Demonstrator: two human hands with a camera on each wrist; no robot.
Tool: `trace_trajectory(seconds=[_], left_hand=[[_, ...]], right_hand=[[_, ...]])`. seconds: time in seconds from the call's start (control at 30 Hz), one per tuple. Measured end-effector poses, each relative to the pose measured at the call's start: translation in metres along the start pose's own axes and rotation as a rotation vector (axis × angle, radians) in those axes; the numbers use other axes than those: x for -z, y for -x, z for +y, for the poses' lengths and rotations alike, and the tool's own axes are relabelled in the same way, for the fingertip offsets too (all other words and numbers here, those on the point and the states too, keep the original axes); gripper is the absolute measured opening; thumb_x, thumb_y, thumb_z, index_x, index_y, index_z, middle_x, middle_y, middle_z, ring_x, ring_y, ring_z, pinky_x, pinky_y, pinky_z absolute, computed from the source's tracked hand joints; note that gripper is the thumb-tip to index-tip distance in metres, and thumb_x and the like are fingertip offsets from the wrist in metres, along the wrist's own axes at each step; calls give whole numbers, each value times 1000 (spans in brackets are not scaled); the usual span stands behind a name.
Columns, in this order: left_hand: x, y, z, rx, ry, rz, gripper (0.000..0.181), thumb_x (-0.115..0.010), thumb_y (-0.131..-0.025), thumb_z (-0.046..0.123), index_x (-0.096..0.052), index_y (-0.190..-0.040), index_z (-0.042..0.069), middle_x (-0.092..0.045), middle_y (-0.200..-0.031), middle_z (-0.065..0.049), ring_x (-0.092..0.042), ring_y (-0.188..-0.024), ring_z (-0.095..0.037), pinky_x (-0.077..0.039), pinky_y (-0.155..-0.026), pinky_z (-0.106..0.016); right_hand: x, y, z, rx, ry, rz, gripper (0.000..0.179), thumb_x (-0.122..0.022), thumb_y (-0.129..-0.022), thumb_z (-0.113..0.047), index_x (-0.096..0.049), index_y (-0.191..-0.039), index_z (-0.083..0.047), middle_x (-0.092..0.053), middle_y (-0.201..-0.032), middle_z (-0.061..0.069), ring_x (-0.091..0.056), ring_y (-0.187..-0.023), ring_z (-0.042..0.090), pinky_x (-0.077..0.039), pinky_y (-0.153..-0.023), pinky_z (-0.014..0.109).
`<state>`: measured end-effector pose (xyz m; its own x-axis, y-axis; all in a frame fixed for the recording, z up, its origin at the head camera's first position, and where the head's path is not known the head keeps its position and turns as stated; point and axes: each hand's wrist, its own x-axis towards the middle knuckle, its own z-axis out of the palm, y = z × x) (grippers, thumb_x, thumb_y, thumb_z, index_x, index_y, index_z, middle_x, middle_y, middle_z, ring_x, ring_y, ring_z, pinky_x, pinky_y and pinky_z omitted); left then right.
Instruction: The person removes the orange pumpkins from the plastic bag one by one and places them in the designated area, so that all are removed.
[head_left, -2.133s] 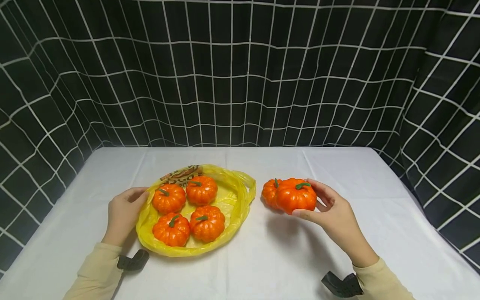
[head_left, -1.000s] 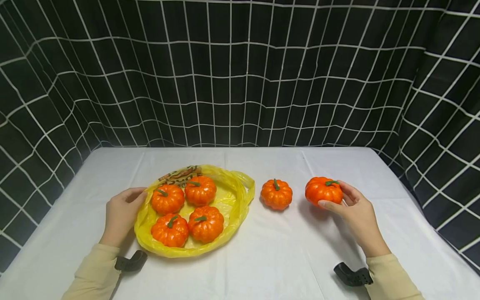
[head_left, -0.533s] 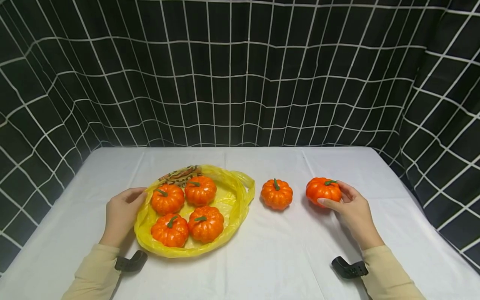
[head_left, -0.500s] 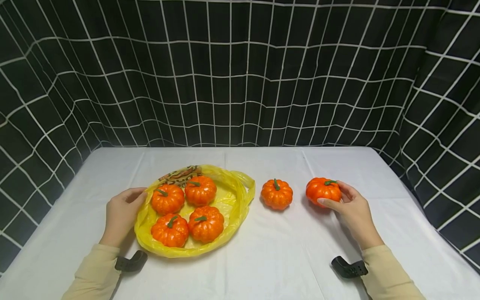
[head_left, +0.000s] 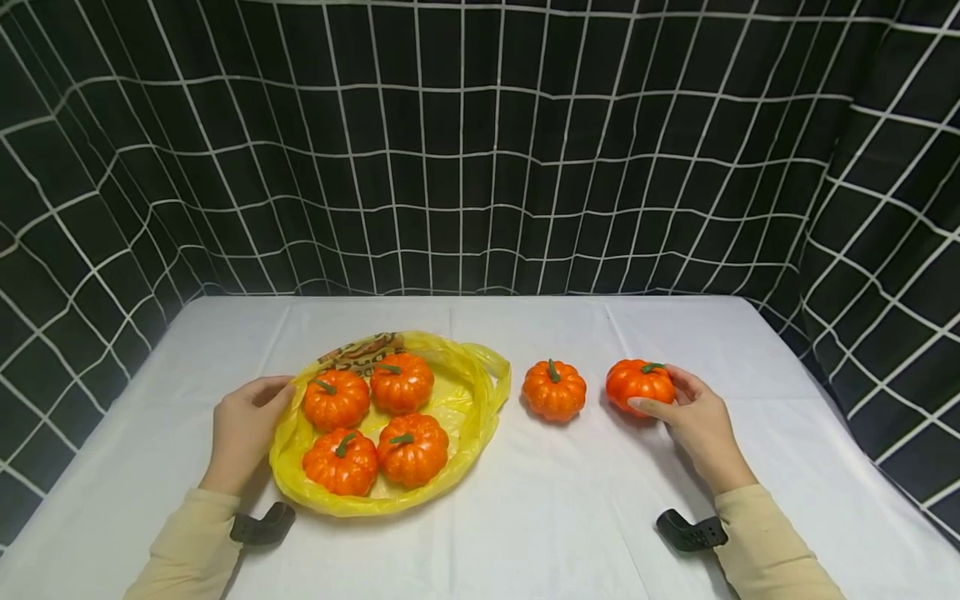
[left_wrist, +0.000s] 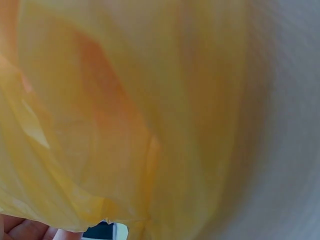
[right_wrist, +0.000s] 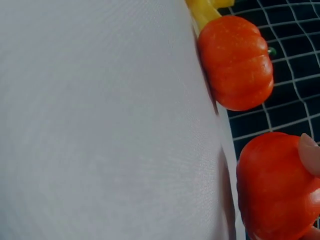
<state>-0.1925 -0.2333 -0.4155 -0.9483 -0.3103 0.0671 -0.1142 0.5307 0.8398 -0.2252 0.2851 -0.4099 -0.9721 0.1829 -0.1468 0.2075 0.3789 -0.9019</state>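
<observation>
My right hand point(head_left: 701, 425) grips a small orange pumpkin point(head_left: 637, 385) with a green stem, thumb on the near side and fingers behind. In the right wrist view, this pumpkin point(right_wrist: 277, 187) sits low over the white cloth, a fingertip on its side. Just to its left stands another pumpkin point(head_left: 553, 392) on the cloth. Several more pumpkins point(head_left: 414, 450) lie inside an open yellow plastic bag point(head_left: 472, 442). At the bag's left rim, my left hand point(head_left: 243, 425) pinches the plastic. Bag film point(left_wrist: 125, 150) fills much of the left wrist view, with fingers point(left_wrist: 30, 230) at its lower edge.
A white cloth point(head_left: 540, 517) covers the table. Black fabric with a white grid point(head_left: 480, 167) hangs behind and at both sides. The bag's handle loop point(head_left: 495, 367) points towards the lone pumpkin. Black wrist mounts point(head_left: 262, 525) stick out from both sleeves.
My right hand has carried its pumpkin right, from in front of the lone pumpkin, and lowered it, then shifted slightly left. The left hand and bag have stayed nearly still.
</observation>
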Motion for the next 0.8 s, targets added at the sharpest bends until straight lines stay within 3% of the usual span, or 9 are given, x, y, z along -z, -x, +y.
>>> trace_trajectory(seconds=[0.43, 0.8], left_hand=[[-1, 1, -1, -3, 5, 4, 39, -57, -100, 29, -66, -125, 1, -67, -127, -23, -59, -122, -36, -51, -102, -47], [-1, 0, 1, -8, -15, 7, 38, -58, -99, 29, -67, -124, 2, -68, -125, -22, -61, -121, -34, -54, -96, -34]], right_hand=[[3, -1, -2, -25, 64, -101, 95, -76, -88, -25, -16, -157, 0, -21, -163, 26, -27, -149, 39, -28, -122, 50], [7, -6, -1, 8, 71, -168, 96, -75, -88, -19, -11, -157, 3, -13, -164, 27, -24, -150, 41, -25, -123, 51]])
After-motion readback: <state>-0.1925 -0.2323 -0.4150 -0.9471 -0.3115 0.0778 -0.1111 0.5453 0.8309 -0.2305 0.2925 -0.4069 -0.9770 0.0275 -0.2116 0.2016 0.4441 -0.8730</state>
